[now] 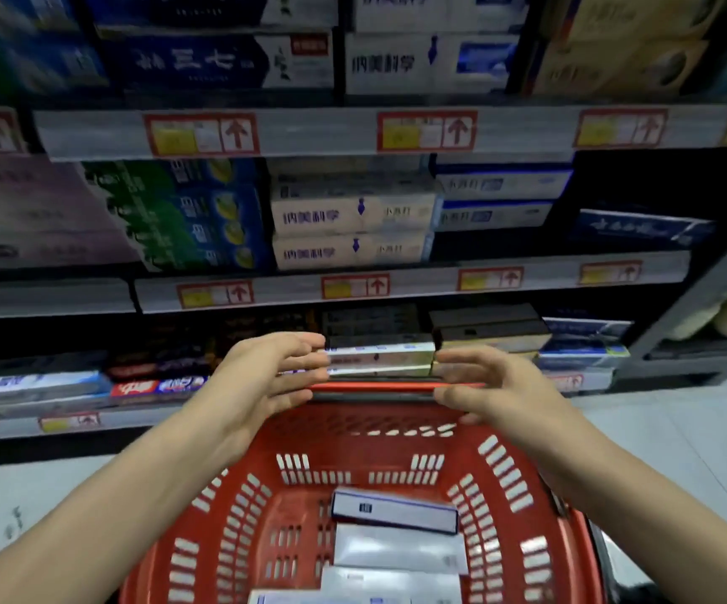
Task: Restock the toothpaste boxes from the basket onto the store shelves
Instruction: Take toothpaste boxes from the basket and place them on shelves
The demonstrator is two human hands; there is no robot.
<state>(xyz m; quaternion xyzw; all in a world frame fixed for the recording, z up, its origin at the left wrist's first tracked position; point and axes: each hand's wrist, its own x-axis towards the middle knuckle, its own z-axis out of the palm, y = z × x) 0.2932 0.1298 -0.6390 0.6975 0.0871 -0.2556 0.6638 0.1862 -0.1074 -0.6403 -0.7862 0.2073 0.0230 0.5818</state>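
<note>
A white and silver toothpaste box (379,358) lies lengthwise at the front of the lowest shelf, on a stack of similar boxes. My left hand (272,377) is at its left end with fingers stretched out. My right hand (485,388) is at its right end, fingers also nearly straight. Whether the fingertips touch the box is blurred. Below my hands stands the red plastic basket (239,516), with several toothpaste boxes on its floor, the farthest being white with a dark blue edge (394,510).
Three shelf levels of toothpaste boxes rise in front, with red-framed price tags (355,286) on the rails. Black boxes (490,326) sit right of the stack. The middle shelf has a dark gap (640,185) at its right. Grey floor (679,433) lies to the right.
</note>
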